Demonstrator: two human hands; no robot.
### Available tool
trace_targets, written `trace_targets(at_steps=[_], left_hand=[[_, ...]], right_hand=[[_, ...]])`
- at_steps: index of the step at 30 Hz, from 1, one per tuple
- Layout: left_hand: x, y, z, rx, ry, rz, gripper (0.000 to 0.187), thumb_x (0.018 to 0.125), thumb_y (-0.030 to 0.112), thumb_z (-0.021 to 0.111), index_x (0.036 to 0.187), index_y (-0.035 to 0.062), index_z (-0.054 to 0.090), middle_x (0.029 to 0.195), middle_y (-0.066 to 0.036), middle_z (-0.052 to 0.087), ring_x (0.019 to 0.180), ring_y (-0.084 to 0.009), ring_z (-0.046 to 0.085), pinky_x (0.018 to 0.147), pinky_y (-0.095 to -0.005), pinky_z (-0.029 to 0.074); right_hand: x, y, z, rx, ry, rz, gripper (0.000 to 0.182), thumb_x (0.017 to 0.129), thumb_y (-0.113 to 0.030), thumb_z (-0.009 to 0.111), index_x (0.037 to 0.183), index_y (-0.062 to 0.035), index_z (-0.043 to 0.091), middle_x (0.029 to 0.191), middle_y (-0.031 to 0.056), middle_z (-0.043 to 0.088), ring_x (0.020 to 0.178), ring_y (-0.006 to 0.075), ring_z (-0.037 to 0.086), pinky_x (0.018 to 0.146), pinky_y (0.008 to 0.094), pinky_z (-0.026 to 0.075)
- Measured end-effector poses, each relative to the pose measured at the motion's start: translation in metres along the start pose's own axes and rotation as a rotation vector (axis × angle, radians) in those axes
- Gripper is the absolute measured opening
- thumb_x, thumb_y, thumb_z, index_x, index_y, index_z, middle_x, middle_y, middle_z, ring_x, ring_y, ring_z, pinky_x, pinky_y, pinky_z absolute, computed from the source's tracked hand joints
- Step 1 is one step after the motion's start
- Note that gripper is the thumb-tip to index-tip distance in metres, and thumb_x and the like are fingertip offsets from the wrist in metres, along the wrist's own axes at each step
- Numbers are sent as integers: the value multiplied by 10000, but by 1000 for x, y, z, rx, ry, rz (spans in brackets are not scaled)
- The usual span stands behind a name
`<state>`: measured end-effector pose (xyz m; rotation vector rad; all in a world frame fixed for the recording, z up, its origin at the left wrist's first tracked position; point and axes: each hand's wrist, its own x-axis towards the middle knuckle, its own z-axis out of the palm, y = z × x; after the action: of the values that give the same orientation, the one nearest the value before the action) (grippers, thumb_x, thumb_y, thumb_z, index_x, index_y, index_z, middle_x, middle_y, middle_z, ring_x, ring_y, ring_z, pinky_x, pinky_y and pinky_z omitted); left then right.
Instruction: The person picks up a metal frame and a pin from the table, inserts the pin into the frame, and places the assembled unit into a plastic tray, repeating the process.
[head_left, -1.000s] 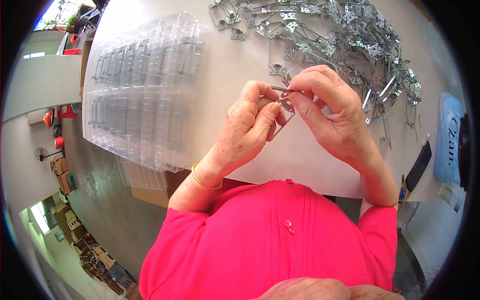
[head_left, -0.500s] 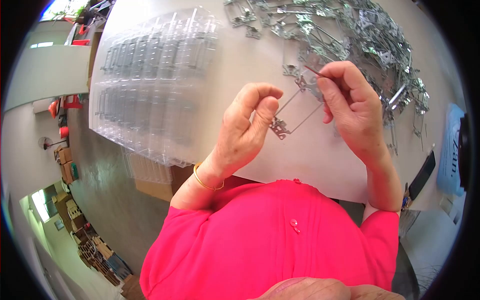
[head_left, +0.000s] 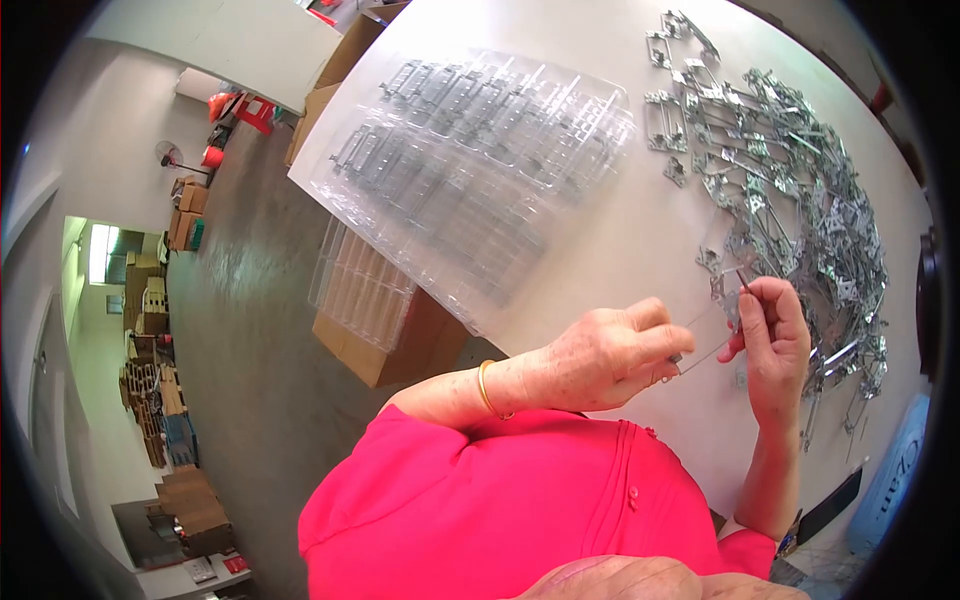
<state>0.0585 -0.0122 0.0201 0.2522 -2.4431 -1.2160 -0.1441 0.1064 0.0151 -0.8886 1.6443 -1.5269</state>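
Note:
My left hand (head_left: pixel 625 355) is closed, its fingertips around the near end of a small metal bracket with two thin wire rods (head_left: pixel 706 357). My right hand (head_left: pixel 768 340) is at the bracket's far end, thumb and forefinger pinching a thin dark rod (head_left: pixel 742 280) whose tip points up and left. Fingers partly hide both ends of the bracket. Just beyond the right hand lies a big heap of similar metal brackets (head_left: pixel 830 220), a few lying loose at its left edge.
Clear plastic trays (head_left: pixel 480 150) filled with rows of metal parts lie on the white table (head_left: pixel 590 270). Below the table's left edge, another clear tray (head_left: pixel 365 270) rests on a cardboard box (head_left: pixel 350 345). A blue bag (head_left: pixel 890 480) and a dark flat object (head_left: pixel 832 508) are at right.
The view has swung left, so the table appears further right. My left hand has turned palm-down and closed over the bracket's near end; my right hand still pinches the rod.

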Motion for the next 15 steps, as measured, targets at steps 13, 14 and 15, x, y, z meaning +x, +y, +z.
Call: trace_targets(at_steps=[13,14,15], left_hand=[[-24,-2,-10,-72,-50,78,154,880,16,700,995,43,601,934,-106,580,690,-308,628,599,-405,508],[-27,-2,-11,-130,-77,95,150,885,19,699,995,38,600,934,-104,580,686,-309,626,598,-404,507],[-29,0,-13,-129,-63,92,150,885,19,699,995,38,600,934,-104,580,686,-309,626,598,-404,507]], right_hand=[[-3,4,0,32,-22,-37,85,1064,-100,562,1124,-49,593,885,15,628,662,52,562,572,217,499],[-1,4,-1,8,14,-46,91,1066,-111,562,1127,-52,593,897,21,637,665,55,564,575,217,494],[-1,6,-3,-1,13,-46,102,1066,-132,568,1123,-52,596,895,22,637,667,59,564,566,219,484]])
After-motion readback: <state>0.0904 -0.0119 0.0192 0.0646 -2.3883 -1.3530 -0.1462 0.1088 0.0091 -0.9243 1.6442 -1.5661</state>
